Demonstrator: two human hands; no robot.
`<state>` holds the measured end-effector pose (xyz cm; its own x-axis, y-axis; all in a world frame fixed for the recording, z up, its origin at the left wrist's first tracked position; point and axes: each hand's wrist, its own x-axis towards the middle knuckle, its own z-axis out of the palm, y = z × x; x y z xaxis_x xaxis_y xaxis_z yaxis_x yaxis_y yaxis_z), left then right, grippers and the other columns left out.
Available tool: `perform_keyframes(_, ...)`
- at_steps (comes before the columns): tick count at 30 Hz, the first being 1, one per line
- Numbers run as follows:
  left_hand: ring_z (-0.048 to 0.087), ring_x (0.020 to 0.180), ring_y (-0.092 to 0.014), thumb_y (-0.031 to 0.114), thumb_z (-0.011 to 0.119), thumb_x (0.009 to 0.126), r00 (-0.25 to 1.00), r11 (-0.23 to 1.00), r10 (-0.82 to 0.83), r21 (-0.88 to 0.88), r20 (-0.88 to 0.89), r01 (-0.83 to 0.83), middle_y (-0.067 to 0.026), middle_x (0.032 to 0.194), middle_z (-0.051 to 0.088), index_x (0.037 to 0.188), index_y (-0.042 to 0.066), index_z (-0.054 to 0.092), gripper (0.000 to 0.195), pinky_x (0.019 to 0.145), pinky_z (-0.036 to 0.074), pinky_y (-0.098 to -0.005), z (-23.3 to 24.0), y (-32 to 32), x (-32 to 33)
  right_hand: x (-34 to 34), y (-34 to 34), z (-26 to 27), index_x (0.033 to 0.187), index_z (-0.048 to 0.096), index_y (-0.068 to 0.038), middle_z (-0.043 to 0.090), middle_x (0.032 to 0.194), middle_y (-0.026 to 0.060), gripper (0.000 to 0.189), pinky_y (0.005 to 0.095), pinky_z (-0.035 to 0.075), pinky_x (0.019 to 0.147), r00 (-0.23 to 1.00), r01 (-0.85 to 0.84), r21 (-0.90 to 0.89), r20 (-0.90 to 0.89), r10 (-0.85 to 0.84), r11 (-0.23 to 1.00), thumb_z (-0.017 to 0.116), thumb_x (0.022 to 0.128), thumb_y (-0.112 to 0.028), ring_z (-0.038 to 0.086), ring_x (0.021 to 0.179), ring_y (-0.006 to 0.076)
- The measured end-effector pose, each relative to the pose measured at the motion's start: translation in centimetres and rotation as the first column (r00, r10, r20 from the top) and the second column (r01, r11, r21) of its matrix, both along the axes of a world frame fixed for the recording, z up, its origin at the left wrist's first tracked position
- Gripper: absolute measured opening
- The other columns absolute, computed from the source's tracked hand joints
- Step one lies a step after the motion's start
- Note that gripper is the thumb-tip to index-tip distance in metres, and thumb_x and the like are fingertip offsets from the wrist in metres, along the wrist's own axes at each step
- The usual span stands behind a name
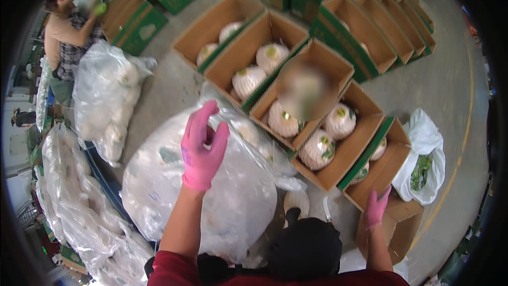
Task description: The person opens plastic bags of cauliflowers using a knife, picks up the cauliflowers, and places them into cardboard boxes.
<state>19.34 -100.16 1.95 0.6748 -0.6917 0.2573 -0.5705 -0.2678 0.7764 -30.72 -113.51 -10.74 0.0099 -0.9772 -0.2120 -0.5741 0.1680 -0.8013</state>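
My left hand [202, 147], in a pink glove, is raised over a large clear plastic bag [158, 184] of pale, round produce. Its fingers curve, the thumb stands apart, and nothing is in it. My right hand [376, 208], gloved in pink too, is at the near rim of a cardboard carton [379, 174]; whether it grips the rim I cannot tell. Inside that carton lie pale heads in foam nets [379, 149]. The neighbouring carton [349, 155] holds two labelled, netted heads [318, 150]. Further left stands another carton [323, 53], its contents partly hidden by a blurred patch.
Beside my right hand are a brown carton [403, 228] and a white sack [428, 141] with green leaves. A curved white blade [326, 208] shows near the cartons. More filled bags [105, 87] stand left, near a co-worker [65, 43]. Green-and-brown cartons [345, 47] line the far side.
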Motion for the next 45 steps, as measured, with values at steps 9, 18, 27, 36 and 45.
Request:
perform_keyframes(9,0.047,0.129,-0.045,0.041,0.081,0.074,0.831,0.927,0.267,0.366,-0.488,-0.083,-0.0234,0.156,0.025,0.156,0.021,0.022,0.103,0.108,0.041,-0.0464,-5.5,-6.1,15.9,2.1,-6.9,6.5,0.147,0.039,-0.017,0.052,0.142,0.0089,0.06,0.0585,0.051,0.091,0.738,-0.39,0.68,0.634,-0.231,0.621,0.054,0.097,-0.048,0.058,0.122,0.0327)
perform_keyframes(18,0.037,0.133,-0.053,0.018,0.069,0.076,0.891,0.93,0.294,0.32,-0.345,-0.183,-0.039,0.15,0.018,0.14,0.014,0.043,0.069,0.111,0.037,-0.0434,-10.7,-8.1,11.8,0.4,-6.9,1.7,0.132,0.054,-0.008,0.059,0.13,0.0076,0.046,0.0403,0.041,0.107,0.731,-0.408,0.661,0.649,-0.208,0.63,0.057,0.096,-0.037,0.054,0.123,0.0242)
perform_keyframes(27,0.033,0.136,-0.052,0.008,0.063,0.077,0.88,0.947,0.289,0.249,-0.378,-0.204,-0.0364,0.151,0.018,0.139,0.016,0.048,0.064,0.113,0.034,-0.0415,-11.4,-8.2,12.1,-2.4,-6.9,-2.4,0.141,0.044,-0.01,0.051,0.14,0.0067,0.055,0.041,0.039,0.109,0.709,-0.484,0.558,0.701,-0.071,0.674,0.049,0.1,-0.046,0.051,0.126,0.0232)
perform_keyframes(36,0.062,0.083,-0.021,0.006,0.06,0.077,0.863,0.958,0.133,0.286,-0.487,0.014,-0.016,0.113,0.062,0.138,0.005,0.047,0.063,0.069,0.053,-0.035,-10.9,-4.2,12.4,1.9,-2.3,0.2,0.149,0.036,-0.02,0.052,0.141,0.0091,0.087,0.0622,0.039,0.103,0.731,-0.508,0.555,0.682,-0.011,0.659,0.046,0.084,-0.078,0.053,0.124,0.0372)
perform_keyframes(45,0.037,0.131,-0.023,0.034,0.071,0.088,0.546,0.907,0.183,-0.073,-0.818,-0.414,-0.0141,0.149,0.032,0.153,0.011,0.023,0.085,0.106,0.035,-0.0386,-7.6,-5.8,1.6,3.3,6.2,-4.7,0.151,0.028,-0.008,0.039,0.147,0.0281,0.077,0.0728,0.036,0.102,0.162,-0.339,0.778,0.601,-0.782,0.528,0.039,0.096,-0.061,0.041,0.13,0.0554)
